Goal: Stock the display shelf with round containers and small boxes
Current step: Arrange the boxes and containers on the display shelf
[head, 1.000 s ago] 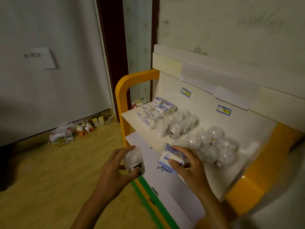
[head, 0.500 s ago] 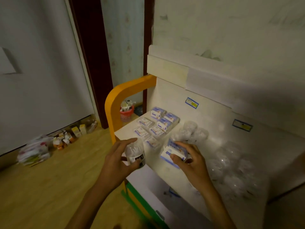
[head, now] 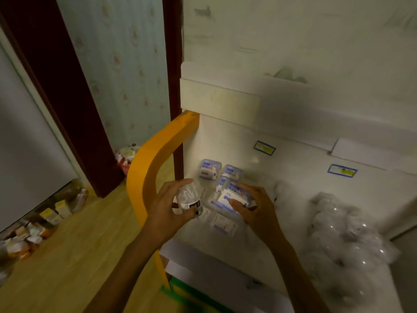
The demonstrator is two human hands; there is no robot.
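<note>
Head view — left hand (head: 168, 205) clamped on a round container (head: 188, 199); right hand (head: 256, 205) grips a small box (head: 232, 197) over the shelf (head: 293, 199).

shelf (head: 293, 199): white surface
shelf frame (head: 149, 168): orange-yellow
small box (head: 232, 197) in right hand: white with blue print
round container (head: 187, 199) in left hand: clear, with white and black label
price tags (head: 264, 147): blue border, yellow middle
floor (head: 67, 256): yellow-brown wood
door frame (head: 56, 86): dark red-brown
wallpaper (head: 117, 64): pale green with small pink pattern
</note>
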